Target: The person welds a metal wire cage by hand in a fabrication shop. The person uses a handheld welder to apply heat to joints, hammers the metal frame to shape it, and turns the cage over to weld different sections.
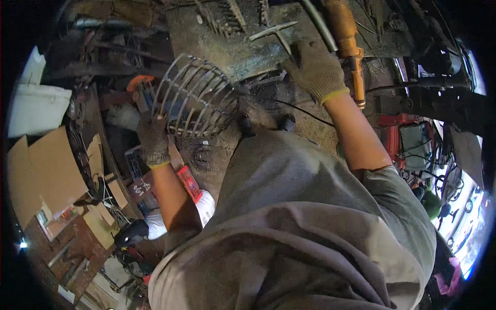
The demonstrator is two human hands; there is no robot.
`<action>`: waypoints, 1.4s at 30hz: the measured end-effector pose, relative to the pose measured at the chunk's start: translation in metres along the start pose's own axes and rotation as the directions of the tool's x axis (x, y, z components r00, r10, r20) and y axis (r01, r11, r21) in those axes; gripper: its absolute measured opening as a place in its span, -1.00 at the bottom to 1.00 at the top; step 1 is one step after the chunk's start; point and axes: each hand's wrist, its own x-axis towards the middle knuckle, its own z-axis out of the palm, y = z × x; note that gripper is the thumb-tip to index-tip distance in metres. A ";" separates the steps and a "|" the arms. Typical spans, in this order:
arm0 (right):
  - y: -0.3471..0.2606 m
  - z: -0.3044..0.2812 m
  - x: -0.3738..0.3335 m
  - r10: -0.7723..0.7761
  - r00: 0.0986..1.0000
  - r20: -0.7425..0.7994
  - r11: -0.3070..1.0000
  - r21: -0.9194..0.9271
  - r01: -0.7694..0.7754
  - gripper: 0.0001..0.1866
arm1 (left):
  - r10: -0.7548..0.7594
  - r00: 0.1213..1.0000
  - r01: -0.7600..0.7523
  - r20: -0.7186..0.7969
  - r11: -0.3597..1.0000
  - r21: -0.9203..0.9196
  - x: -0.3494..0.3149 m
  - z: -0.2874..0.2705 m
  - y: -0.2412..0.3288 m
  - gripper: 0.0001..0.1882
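A round cage of welded metal rods (194, 95), open like a basket, is tilted at the left. My left hand (153, 135), in a brown knit glove with a yellow cuff, is closed on its near left rim. My gloved right hand (319, 71) is over the metal workbench, its fingers curled at the handle of a T-shaped chipping hammer (274, 32) with pointed ends. The glove hides the handle's lower end. Beside that hand lie a long orange power tool (350, 49) and a grey metal pipe (319, 25).
Several metal rods and bits lie on the workbench (206, 44). A thin black cable (305, 109) crosses the floor below it. At the left are cardboard (49, 173) and a white container (39, 108). A red case (391, 137) stands at the right.
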 end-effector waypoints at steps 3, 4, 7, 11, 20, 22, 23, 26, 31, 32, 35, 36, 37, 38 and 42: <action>0.002 0.015 -0.002 0.072 0.991 0.113 0.996 -0.067 -0.065 -0.50 | 0.037 0.999 -0.030 0.006 0.894 -0.448 -0.019 0.019 0.017 -0.30; 0.003 0.018 -0.002 0.091 0.986 0.137 0.996 -0.024 -0.088 -0.51 | 0.038 0.999 -0.028 0.018 0.923 -0.383 -0.019 0.025 0.010 -0.32; -0.001 0.026 -0.009 0.147 0.982 0.122 0.988 0.022 -0.151 -0.59 | 0.088 0.996 -0.082 0.029 0.980 -0.183 -0.026 0.059 -0.020 -0.39; -0.015 0.001 -0.019 0.296 0.775 0.558 0.562 0.554 -0.614 -0.73 | 0.279 0.960 -0.278 0.002 0.956 0.095 -0.040 0.110 -0.046 -0.54; -0.068 0.020 -0.102 0.253 0.942 0.219 0.739 0.585 -0.334 -0.65 | 0.066 0.964 0.158 0.257 0.635 -0.756 -0.039 0.115 0.007 -0.77; -0.078 0.020 -0.108 0.129 0.983 0.133 0.861 0.476 -0.177 -0.66 | 0.120 0.977 -0.005 0.174 0.836 -0.548 -0.038 0.110 0.015 -0.78; -0.085 0.018 -0.108 0.077 0.991 0.106 0.898 0.424 -0.115 -0.68 | 0.170 0.980 -0.100 0.100 0.865 -0.491 -0.038 0.111 0.013 -0.78; -0.100 0.022 -0.109 0.030 0.998 0.048 0.960 0.276 -0.042 -0.66 | 0.082 0.991 0.021 0.101 0.664 -0.747 -0.038 0.129 0.000 -0.82; -0.129 -0.012 -0.099 0.141 0.989 -0.031 0.927 0.354 -0.121 -0.62 | 0.477 0.878 -0.477 0.021 0.872 0.110 -0.031 0.129 -0.017 -0.81; -0.128 -0.009 -0.099 0.147 0.989 -0.033 0.930 0.345 -0.127 -0.62 | 0.408 0.910 -0.413 0.077 0.909 0.056 -0.030 0.137 -0.021 -0.80; -0.125 0.008 -0.095 0.064 0.998 0.016 0.977 0.203 -0.066 -0.62 | 0.407 0.912 -0.404 0.059 0.913 -0.059 -0.030 0.153 -0.033 -0.78; -0.124 0.014 -0.094 -0.018 0.997 0.074 0.998 0.069 0.013 -0.62 | 0.440 0.898 -0.437 0.015 0.895 -0.093 -0.030 0.158 -0.037 -0.77; -0.123 0.017 -0.097 0.040 0.997 0.063 0.983 0.176 -0.050 -0.62 | 0.470 0.882 -0.470 -0.030 0.874 -0.125 -0.031 0.163 -0.040 -0.76; -0.125 0.013 -0.096 0.056 0.998 0.022 0.981 0.185 -0.059 -0.62 | 0.493 0.868 -0.497 -0.067 0.855 -0.146 -0.032 0.163 -0.042 -0.75; -0.142 -0.015 -0.095 0.204 0.975 -0.088 0.918 0.363 -0.159 -0.61 | 0.199 0.908 -0.357 0.368 0.827 0.435 -0.033 0.163 -0.033 -0.66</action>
